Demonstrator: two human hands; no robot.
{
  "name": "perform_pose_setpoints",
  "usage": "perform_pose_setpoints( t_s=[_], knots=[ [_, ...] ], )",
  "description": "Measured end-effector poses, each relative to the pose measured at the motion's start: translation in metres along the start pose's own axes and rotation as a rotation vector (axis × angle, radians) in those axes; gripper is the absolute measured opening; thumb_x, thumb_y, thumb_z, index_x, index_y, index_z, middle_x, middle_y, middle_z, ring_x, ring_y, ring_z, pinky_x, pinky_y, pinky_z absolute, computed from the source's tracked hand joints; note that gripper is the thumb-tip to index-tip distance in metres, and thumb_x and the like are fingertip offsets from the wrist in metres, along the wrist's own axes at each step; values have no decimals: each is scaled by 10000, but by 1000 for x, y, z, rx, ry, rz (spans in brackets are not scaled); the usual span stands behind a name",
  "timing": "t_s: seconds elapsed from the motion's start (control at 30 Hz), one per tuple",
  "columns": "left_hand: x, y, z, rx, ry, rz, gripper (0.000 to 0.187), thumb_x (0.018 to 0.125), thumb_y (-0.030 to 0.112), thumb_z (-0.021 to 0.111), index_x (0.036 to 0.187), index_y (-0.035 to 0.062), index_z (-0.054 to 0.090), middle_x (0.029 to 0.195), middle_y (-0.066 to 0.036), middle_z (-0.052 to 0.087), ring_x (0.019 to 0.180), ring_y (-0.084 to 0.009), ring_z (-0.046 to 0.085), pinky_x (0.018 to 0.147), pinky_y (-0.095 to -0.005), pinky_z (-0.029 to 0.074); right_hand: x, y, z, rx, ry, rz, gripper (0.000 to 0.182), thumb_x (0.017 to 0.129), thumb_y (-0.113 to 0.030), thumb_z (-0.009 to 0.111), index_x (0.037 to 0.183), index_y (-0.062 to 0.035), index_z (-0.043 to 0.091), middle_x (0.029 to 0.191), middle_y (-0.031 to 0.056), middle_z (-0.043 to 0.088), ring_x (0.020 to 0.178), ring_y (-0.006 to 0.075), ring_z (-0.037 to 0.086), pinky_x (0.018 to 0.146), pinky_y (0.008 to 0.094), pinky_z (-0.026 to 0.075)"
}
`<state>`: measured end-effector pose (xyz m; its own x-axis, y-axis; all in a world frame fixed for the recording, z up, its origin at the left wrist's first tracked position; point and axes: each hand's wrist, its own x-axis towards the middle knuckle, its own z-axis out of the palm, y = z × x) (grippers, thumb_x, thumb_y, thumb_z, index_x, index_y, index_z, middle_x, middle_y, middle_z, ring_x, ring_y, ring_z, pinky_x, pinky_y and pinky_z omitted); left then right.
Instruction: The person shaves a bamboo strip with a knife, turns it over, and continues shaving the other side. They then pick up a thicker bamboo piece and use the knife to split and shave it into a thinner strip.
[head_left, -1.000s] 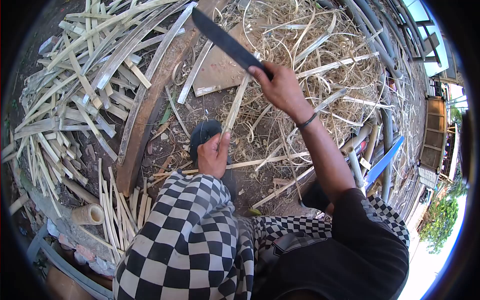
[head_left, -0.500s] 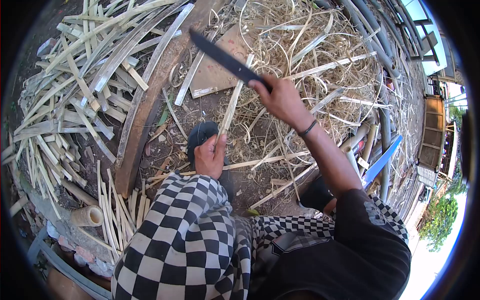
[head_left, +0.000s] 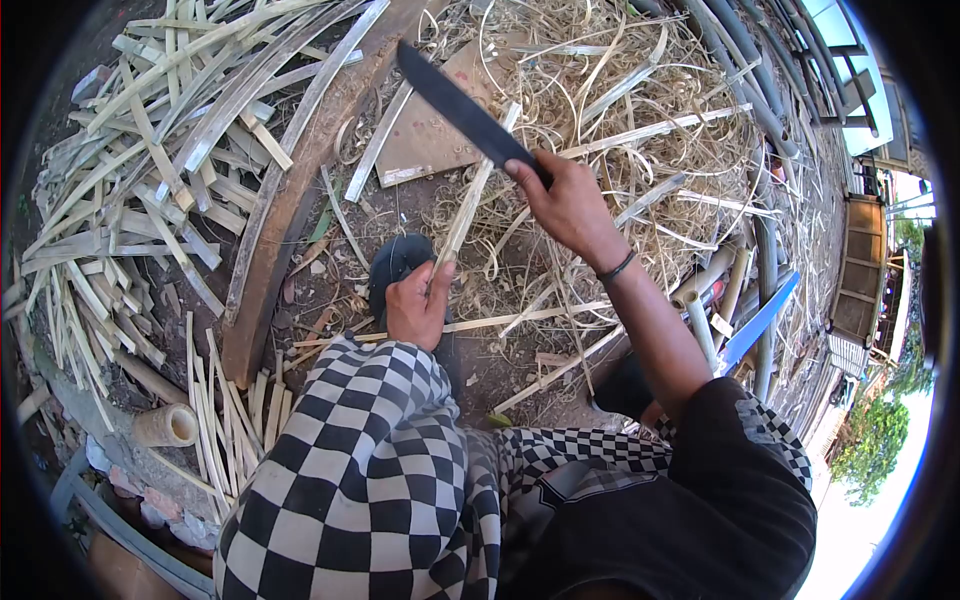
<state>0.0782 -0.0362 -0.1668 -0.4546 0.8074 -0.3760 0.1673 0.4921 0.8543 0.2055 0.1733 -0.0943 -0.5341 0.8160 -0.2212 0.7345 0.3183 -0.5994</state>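
Note:
My left hand (head_left: 418, 305) is closed round the near end of a pale bamboo strip (head_left: 470, 205), just above the checkered cloth over my knee. The strip slants up and away from me, toward the shavings. Farther out, my right hand (head_left: 568, 205) grips a machete (head_left: 455, 105) by its handle, which the fingers mostly hide. Its dark, broad blade points up and to the left and crosses over the bamboo strip near the strip's far end. A dark band circles my right wrist.
Curly bamboo shavings (head_left: 590, 90) cover the ground ahead, beside a flat brown board (head_left: 430, 150). A long wooden beam (head_left: 290, 210) lies at the left, with a heap of split bamboo (head_left: 140, 190) beyond it. A blue saw-like blade (head_left: 758, 325) leans among poles at the right.
The machete and my right hand have shifted slightly right relative to the bamboo strip. My left hand keeps its hold on the strip, and the whole view has moved a little.

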Motion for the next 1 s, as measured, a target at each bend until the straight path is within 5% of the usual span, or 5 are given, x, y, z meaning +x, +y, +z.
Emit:
perform_pose_setpoints(
  t_s=[0.23, 0.5, 0.63, 0.83, 1.0],
  knots=[
    [2, -1, 0, -43, -5, -7, 442, 1015, 392, 591, 825, -7, 581, 585, -201, 469, 523, -365, 398, 525, -410, 391, -36, -12, 27, -56, -209, -55, 411, 1002, -435, 570, 1029, -45, 699, 691, 211, 658, 682, 426, 672, 658, 525, 532],
    [1, 2, -2, -42, -26, -43, 433, 998, 390, 616, 829, -7, 584, 586, -194, 474, 515, -347, 413, 533, -411, 399, -34, -5, 22, -43, -85, -2, 387, 1000, -412, 580, 1017, -40, 686, 701, 218, 663, 675, 429, 673, 625, 512, 532],
    [0, 4, -3, -66, -65, -21, 368, 986, 332, 642, 845, -6, 602, 576, -173, 473, 493, -254, 401, 524, -387, 393, -32, -6, 7, -148, -197, -38, 396, 998, -428, 575, 1034, -50, 686, 706, 220, 665, 696, 418, 684, 638, 509, 539],
    [-1, 3, -2, -137, -94, -69, 314, 969, 292, 672, 860, 1, 628, 567, -143, 486, 493, -177, 418, 519, -366, 390, 6, 3, -24, -122, 149, 49, 402, 1007, -411, 566, 990, -23, 672, 721, 234, 668, 705, 433, 676, 643, 504, 531],
    [0, 0, 0, -163, -95, -95, 309, 962, 294, 684, 853, 8, 641, 567, -135, 504, 488, -182, 437, 518, -364, 394, 15, 6, -25, -154, 148, 11, 406, 1000, -423, 572, 1017, -32, 679, 756, 241, 678, 748, 441, 677, 670, 528, 528]
  ],
)
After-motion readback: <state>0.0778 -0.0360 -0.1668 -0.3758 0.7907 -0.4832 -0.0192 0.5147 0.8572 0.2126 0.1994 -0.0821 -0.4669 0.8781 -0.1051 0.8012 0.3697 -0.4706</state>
